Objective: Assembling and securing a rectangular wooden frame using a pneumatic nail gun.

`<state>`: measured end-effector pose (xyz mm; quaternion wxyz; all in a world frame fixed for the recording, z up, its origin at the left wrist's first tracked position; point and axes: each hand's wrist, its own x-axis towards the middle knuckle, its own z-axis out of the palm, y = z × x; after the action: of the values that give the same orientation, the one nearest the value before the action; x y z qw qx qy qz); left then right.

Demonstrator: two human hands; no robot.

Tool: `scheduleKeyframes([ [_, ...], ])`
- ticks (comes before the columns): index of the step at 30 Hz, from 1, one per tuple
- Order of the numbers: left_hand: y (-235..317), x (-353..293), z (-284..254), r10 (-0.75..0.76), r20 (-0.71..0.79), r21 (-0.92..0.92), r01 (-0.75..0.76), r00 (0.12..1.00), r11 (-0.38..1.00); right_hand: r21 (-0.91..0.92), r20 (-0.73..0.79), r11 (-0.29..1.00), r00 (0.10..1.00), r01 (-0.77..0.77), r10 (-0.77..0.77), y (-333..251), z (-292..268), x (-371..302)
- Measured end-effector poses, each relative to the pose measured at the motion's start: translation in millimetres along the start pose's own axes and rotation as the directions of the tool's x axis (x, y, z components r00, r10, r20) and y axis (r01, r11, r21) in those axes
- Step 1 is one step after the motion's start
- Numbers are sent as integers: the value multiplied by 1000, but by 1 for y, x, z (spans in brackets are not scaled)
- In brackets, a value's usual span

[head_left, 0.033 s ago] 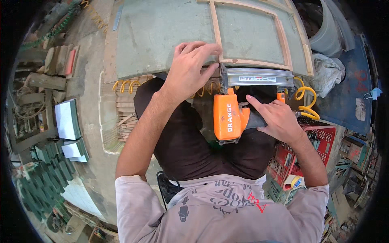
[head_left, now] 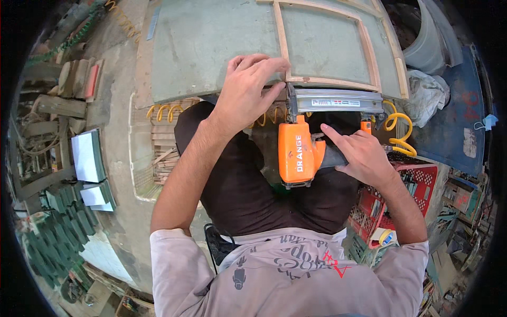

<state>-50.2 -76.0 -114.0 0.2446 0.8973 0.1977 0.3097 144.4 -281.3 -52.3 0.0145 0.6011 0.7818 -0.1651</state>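
My right hand (head_left: pixel 364 157) is wrapped round the dark handle of an orange pneumatic nail gun (head_left: pixel 296 153), its index finger stretched out beside the trigger. The gun's silver magazine (head_left: pixel 338 101) runs along the near side of a thin wooden frame (head_left: pixel 332 81). Its nose meets the frame's near left corner, or lies very close to it. That same corner is pinched between the thumb and fingers of my left hand (head_left: pixel 248 87). The frame lies flat on a grey-green worktop (head_left: pixel 211 47), at the edge nearest me.
A coiled yellow air hose (head_left: pixel 401 129) hangs right of the gun. Below the worktop stands a pale crate (head_left: pixel 140 174) with thin wood strips. A red crate (head_left: pixel 428 182) is by my right forearm. Green stacked pieces (head_left: pixel 58 243) lie on the left. A white sack (head_left: pixel 425 98) sits at right.
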Motion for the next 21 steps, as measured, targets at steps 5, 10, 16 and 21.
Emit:
scheduleKeyframes([
  [5,-2,-2,2,40,-16,50,-39,999,998,-17,17,1000,1000,-4,4,-1,0,0],
  [10,-3,-1,1,51,14,70,-52,999,996,-28,33,1000,999,-11,11,0,-1,0],
  [16,-6,-1,2,80,29,84,-82,996,993,-21,18,1000,1000,5,-4,1,-1,1],
  [21,-5,-1,0,76,39,75,-79,996,994,7,-4,1000,1000,17,-17,3,2,-1],
])
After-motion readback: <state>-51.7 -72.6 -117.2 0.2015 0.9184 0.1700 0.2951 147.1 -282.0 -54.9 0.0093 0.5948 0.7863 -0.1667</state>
